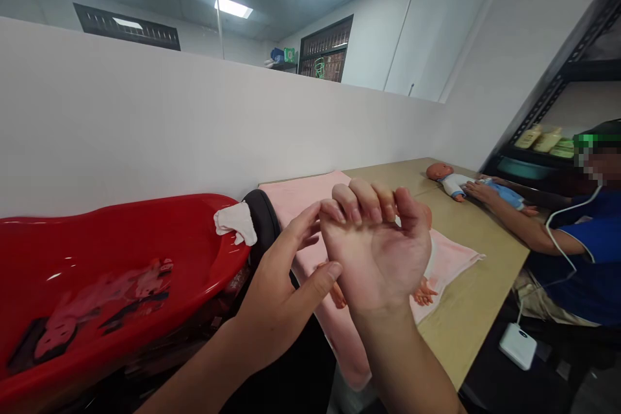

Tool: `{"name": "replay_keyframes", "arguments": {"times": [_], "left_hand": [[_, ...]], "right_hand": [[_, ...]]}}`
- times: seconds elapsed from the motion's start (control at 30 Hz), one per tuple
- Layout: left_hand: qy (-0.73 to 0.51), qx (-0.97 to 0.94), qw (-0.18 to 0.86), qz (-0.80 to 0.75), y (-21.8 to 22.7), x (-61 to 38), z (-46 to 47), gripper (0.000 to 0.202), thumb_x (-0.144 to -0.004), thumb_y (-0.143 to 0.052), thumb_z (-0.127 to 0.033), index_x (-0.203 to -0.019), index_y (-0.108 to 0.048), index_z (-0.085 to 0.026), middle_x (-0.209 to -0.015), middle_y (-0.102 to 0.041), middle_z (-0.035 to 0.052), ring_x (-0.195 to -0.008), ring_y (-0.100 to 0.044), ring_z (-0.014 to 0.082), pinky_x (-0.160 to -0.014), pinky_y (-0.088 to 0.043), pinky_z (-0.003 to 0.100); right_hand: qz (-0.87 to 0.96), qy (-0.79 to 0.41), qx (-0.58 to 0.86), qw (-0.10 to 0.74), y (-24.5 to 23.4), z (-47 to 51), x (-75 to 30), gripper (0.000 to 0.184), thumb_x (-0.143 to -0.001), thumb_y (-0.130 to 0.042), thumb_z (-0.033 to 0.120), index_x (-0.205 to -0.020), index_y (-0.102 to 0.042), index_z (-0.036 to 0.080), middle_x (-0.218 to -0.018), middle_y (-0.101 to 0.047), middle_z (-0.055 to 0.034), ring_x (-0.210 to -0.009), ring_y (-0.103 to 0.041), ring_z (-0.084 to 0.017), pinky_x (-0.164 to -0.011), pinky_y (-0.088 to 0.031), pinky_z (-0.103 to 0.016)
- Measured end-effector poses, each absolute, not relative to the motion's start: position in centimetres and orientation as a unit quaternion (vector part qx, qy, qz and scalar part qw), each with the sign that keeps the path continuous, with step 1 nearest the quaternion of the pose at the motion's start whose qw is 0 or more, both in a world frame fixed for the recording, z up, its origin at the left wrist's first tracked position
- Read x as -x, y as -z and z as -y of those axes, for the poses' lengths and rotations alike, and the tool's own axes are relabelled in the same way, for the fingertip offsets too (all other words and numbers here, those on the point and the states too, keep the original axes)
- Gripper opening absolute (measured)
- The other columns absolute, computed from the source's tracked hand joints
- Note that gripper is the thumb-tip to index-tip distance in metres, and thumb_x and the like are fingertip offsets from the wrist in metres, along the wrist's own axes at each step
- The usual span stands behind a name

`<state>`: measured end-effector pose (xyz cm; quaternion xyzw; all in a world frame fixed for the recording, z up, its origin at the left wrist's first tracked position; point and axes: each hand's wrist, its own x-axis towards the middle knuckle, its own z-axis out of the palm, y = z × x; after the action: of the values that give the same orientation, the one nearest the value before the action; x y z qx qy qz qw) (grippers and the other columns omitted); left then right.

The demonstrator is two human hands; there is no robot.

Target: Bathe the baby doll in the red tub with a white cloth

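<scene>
My right hand (376,249) is raised in front of me, palm toward me, with its fingers curled over and nothing in it. My left hand (279,291) is held against it, fingers stretched behind the right hand and the thumb touching the right palm's edge. Behind my hands a doll (423,291) lies on a pink towel (301,197) spread on the wooden table (466,310); only the doll's feet and part of an arm show.
A red baby bathtub (111,259) stands at the left with a white cloth (237,221) on its rim. At the right a person in blue handles a second doll (449,180) on the table. A black shelf (543,142) holds bottles. A white device (518,345) hangs low.
</scene>
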<state>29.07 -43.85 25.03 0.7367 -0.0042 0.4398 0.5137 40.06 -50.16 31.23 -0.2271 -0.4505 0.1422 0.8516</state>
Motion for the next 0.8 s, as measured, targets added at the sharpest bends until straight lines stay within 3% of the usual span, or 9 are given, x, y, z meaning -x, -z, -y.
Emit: {"name": "replay_keyframes", "arguments": {"times": [0.23,0.4,0.57,0.7,0.8], "left_hand": [[-0.460,-0.727,0.509,-0.005,-25.1,-29.1,43.6,0.058,-0.099,-0.070,-0.030,-0.154,-0.054,-0.030,-0.154,-0.058,0.0086,-0.140,-0.058,0.0284,-0.115,-0.053,0.045],[-0.455,-0.736,0.501,-0.015,-28.0,-29.0,42.7,0.046,-0.096,-0.073,-0.033,-0.141,-0.066,-0.026,-0.137,-0.071,0.0061,-0.125,-0.068,0.0249,-0.112,-0.056,0.040],[-0.392,-0.728,0.562,0.003,-30.1,-29.4,42.3,0.041,-0.092,-0.077,-0.031,-0.133,-0.072,-0.023,-0.117,-0.078,0.0048,-0.106,-0.076,0.0244,-0.099,-0.063,0.037],[-0.388,-0.715,0.582,0.014,-29.8,-30.3,42.3,0.038,-0.093,-0.074,-0.026,-0.131,-0.072,-0.024,-0.119,-0.077,0.0031,-0.107,-0.074,0.0227,-0.100,-0.061,0.035],[-0.384,-0.719,0.579,0.023,-29.5,-30.9,42.3,0.030,-0.091,-0.076,-0.027,-0.121,-0.074,-0.024,-0.108,-0.077,0.0006,-0.101,-0.073,0.0195,-0.089,-0.061,0.029]], "right_hand": [[0.494,-0.113,0.243,0.827,-31.2,50.1,-39.9,0.053,-0.098,-0.054,0.041,-0.073,-0.012,0.021,-0.067,-0.009,0.0038,-0.060,-0.020,-0.016,-0.057,-0.029,-0.033],[0.566,-0.101,0.235,0.784,-31.6,49.7,-40.0,0.050,-0.107,-0.042,0.045,-0.073,-0.014,0.022,-0.062,-0.013,0.0055,-0.052,-0.017,-0.013,-0.051,-0.026,-0.031],[0.584,-0.137,0.215,0.771,-31.2,49.0,-41.0,0.051,-0.108,-0.042,0.050,-0.072,-0.017,0.023,-0.058,-0.016,0.0074,-0.045,-0.015,-0.010,-0.044,-0.024,-0.028],[0.577,-0.185,0.150,0.782,-30.9,48.6,-41.1,0.049,-0.105,-0.048,0.042,-0.070,-0.020,0.022,-0.056,-0.015,0.0075,-0.045,-0.015,-0.009,-0.042,-0.022,-0.027],[0.554,-0.228,0.110,0.793,-30.8,48.7,-40.6,0.049,-0.102,-0.054,0.040,-0.069,-0.022,0.022,-0.057,-0.015,0.0075,-0.046,-0.015,-0.009,-0.045,-0.024,-0.026]]}}
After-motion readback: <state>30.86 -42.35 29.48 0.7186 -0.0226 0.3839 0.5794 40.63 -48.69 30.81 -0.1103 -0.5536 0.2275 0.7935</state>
